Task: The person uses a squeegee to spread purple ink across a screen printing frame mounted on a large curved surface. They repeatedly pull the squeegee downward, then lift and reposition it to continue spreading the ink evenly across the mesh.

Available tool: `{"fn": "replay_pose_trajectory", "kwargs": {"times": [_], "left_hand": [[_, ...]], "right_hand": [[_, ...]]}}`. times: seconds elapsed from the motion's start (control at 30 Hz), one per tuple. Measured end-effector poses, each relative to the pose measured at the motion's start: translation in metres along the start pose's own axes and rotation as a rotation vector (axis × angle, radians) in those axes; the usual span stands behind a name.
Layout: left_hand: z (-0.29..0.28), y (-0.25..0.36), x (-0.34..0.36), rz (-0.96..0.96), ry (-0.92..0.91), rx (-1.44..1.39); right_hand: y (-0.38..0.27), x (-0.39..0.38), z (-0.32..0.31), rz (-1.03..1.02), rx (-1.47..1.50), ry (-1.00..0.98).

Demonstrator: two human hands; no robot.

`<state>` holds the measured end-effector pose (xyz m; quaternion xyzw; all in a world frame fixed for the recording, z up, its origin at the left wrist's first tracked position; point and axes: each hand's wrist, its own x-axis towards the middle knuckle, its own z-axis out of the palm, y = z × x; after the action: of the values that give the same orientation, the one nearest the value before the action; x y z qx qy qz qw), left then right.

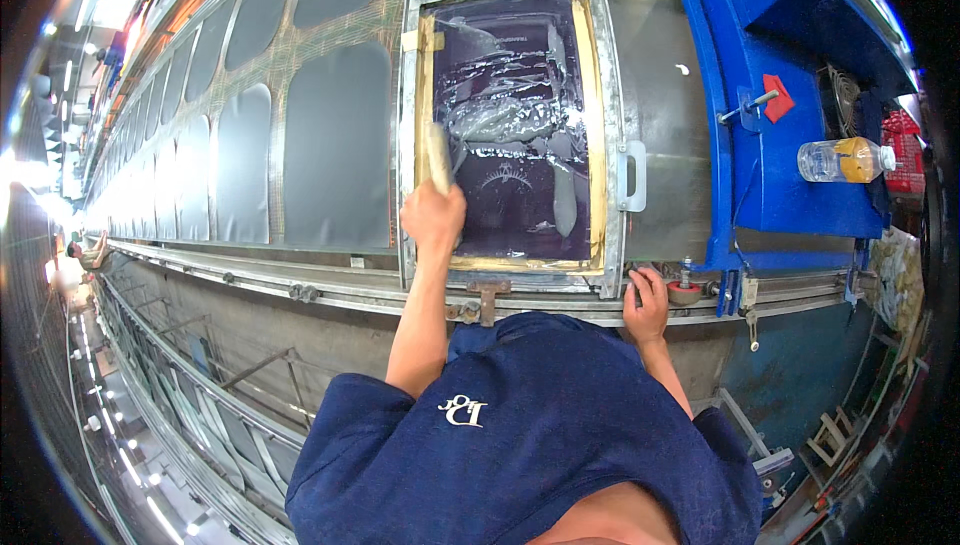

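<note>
Pale tool (pixel 438 155) extends beyond left fingers (pixel 427 201) (curled around).

Single view: wide fisheye on the head, left of a side-by-side pair. Looks down over the shirt (pixel 560 425), near left hand (pixel 433 217) and right hand (pixel 647 307); bench (pixel 660 55) recedes leftward, edges bending.

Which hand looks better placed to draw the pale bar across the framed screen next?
Probably the left hand: it grips the pale bar over the left side of the framed screen. The right hand sits by the screen's lower right corner, away from the bar.
</note>
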<state>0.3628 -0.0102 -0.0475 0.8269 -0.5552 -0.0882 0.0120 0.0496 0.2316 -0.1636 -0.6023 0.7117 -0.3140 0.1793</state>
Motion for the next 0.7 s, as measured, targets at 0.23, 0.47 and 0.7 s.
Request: {"fn": "replay_pose_trajectory", "kwargs": {"times": [0.23, 0.47, 0.7], "left_hand": [[0.002, 0.044, 0.093, 0.734, -0.076, -0.223], [0.016, 0.051, 0.128, 0.833, -0.099, -0.026], [0.008, 0.043, 0.086, 1.196, -0.023, -0.069]], "right_hand": [[-0.002, 0.001, -0.001, 0.006, 0.006, 0.038], [-0.006, 0.003, -0.001, 0.021, 0.012, 0.042], [-0.004, 0.001, 0.001, 0.036, 0.025, 0.038]]}}
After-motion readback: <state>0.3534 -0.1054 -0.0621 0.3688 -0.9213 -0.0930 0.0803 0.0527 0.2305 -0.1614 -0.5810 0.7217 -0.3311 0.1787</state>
